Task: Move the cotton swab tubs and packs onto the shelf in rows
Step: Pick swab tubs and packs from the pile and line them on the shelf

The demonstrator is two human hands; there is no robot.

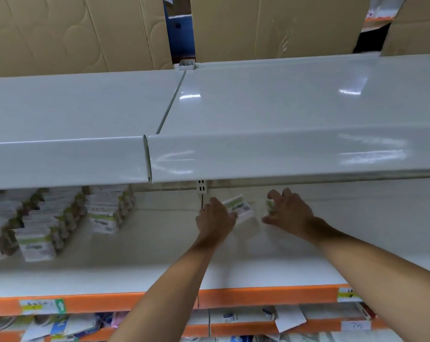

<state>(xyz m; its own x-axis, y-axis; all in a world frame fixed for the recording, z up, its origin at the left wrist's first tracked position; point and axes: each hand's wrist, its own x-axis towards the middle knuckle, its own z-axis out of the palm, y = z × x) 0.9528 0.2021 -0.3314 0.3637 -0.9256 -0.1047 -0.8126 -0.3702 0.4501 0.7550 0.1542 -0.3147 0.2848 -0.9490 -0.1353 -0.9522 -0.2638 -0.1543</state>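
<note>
A white cotton swab pack (243,213) with a green label stands tilted far back on the white middle shelf (140,262). My left hand (215,219) grips the pack's left side. My right hand (289,211) hovers just right of it with fingers curled apart, and a small green-and-white item (270,206) shows blurred at its fingertips. Whether that hand holds it I cannot tell. Rows of matching packs (48,218) fill the shelf's left part.
A glossy white upper shelf (258,119) overhangs and hides the back of the middle shelf. Cardboard boxes (85,30) stand behind it. An orange price rail (258,296) edges the middle shelf, with assorted packets (246,315) on the shelf below.
</note>
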